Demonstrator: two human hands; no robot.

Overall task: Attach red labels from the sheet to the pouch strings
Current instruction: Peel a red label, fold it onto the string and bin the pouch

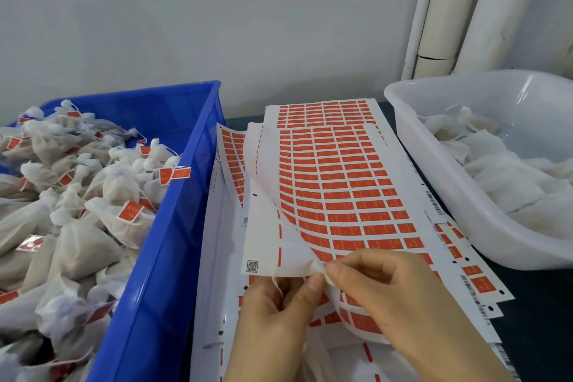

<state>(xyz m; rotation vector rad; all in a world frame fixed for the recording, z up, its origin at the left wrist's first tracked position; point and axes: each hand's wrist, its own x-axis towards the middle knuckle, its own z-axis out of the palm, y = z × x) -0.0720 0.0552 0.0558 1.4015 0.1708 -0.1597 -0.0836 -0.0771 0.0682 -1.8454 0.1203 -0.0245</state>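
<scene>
L hand & R hand both pinched the string over the sheet, by the counter front edge. Prob. best: keep string taut, fold label square, press firm.

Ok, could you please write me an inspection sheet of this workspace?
Surface: dark table, mostly covered.
Job's things: overlapping label sheets, top one curled up at near-left corner; labelled pouches in blue bin; plain pouches in white tub.
Clutter: nothing seen.
Grippers: left hand and right hand pinch a white string together at the sheet's near edge.
Cables: nothing seen.
Surroundings: grey wall, white pipes.
</scene>
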